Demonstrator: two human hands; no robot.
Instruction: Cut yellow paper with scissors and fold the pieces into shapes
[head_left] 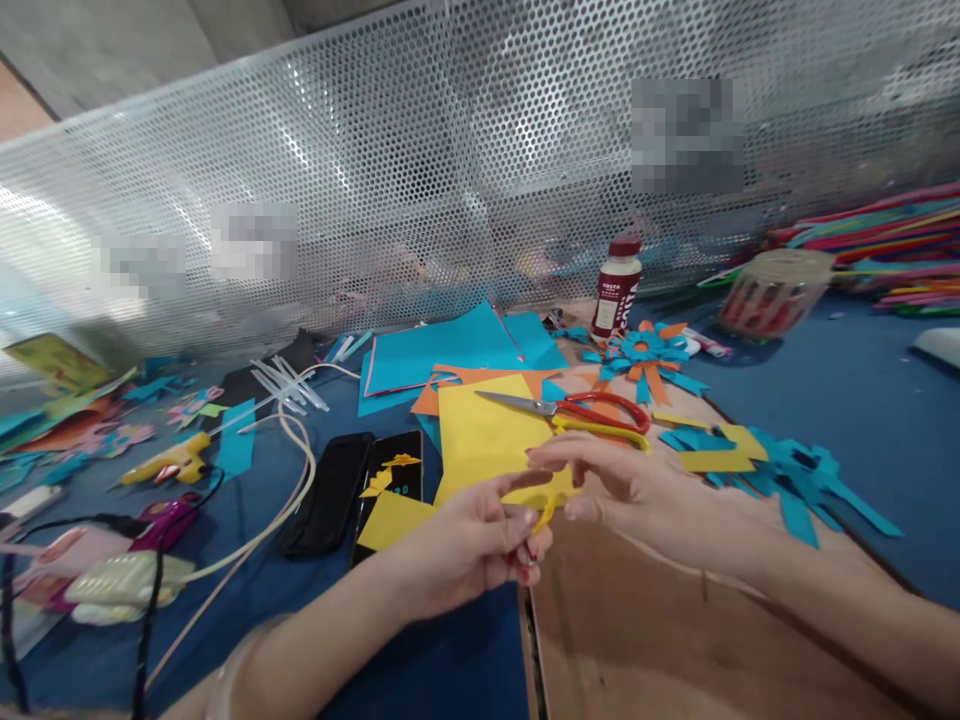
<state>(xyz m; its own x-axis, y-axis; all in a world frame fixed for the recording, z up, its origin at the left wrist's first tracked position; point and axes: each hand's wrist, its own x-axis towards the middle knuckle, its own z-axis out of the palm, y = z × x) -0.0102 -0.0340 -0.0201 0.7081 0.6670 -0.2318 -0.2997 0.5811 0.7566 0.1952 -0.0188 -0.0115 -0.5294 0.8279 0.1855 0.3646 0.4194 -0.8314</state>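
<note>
My left hand (472, 540) is closed in a pinch on a small curled piece of yellow paper (546, 515). Close on its right, my right hand (645, 490) is held with thumb and fingers apart, its fingertips near that piece; I see nothing gripped in it. Just beyond both hands lies a yellow paper sheet (480, 430). Scissors with red-orange handles (607, 410) rest across its right side, blades pointing left. A smaller yellow paper piece (397, 520) and little yellow paper flowers (377, 483) lie by my left wrist, partly on a phone (412, 450).
Blue sheets (435, 345) lie at the back before a perforated metal screen (450, 150). A bottle (617, 285), a jar (776, 295) and blue paper flowers (802, 475) are on the right. To the left are a yellow glue gun (169, 460), a black phone (328, 495) and cables (300, 480).
</note>
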